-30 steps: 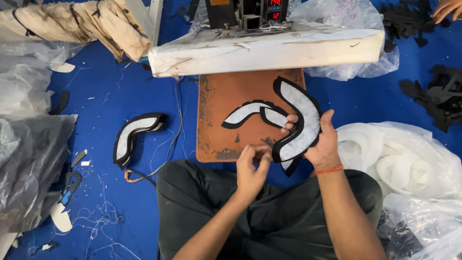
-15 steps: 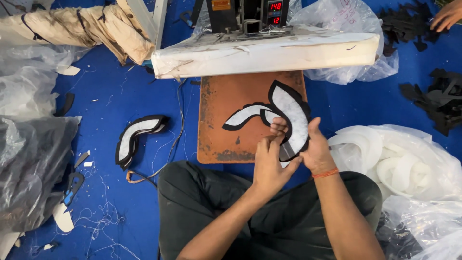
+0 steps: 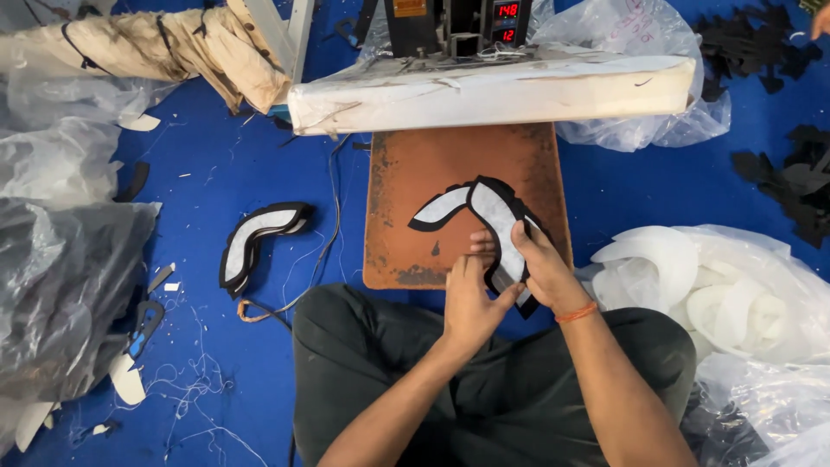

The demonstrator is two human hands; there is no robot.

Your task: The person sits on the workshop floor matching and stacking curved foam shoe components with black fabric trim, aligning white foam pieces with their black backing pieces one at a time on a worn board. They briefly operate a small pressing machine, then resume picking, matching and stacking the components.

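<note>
My right hand [image 3: 538, 268] grips a curved black piece with a white lining [image 3: 494, 214], held over the near right part of the brown press plate [image 3: 415, 164]. My left hand [image 3: 468, 298] is at the lower end of that same piece, fingers pinching its edge. A second curved black-and-white piece [image 3: 439, 208] lies flat on the plate just to the left, touching the held one at its top.
The white padded press head [image 3: 488, 93] hangs over the plate's far edge. A stack of finished curved pieces [image 3: 259, 240] lies on the blue floor to the left. White foam cut-outs in clear plastic [image 3: 718, 285] sit right. Black scraps [image 3: 795, 186] lie far right; scissors [image 3: 143, 324] left.
Both hands carried the held piece forward and down onto the plate, next to the flat piece. My left hand moved from below it to its lower edge.
</note>
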